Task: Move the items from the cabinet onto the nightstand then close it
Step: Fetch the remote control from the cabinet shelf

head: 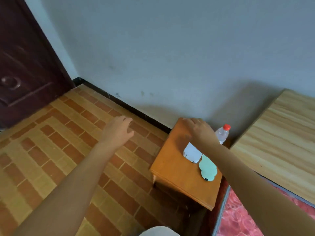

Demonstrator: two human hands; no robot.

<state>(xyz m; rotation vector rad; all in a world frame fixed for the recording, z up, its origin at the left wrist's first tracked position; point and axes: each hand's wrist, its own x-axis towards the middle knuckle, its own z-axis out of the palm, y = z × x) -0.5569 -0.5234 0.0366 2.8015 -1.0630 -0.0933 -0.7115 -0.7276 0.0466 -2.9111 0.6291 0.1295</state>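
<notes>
both hands are hanging open and empty, the right hand over the nightstand; the left hand should be reaching low for the cabinet front, which is hidden here.

The right hand hovered, fingers spread and empty, over the far edge of the nightstand, while the left hand hung open above the tiled floor. A white item and a green item lay touching near the nightstand's right edge. A bottle with a red cap stood behind the far right corner, by the wall.
</notes>
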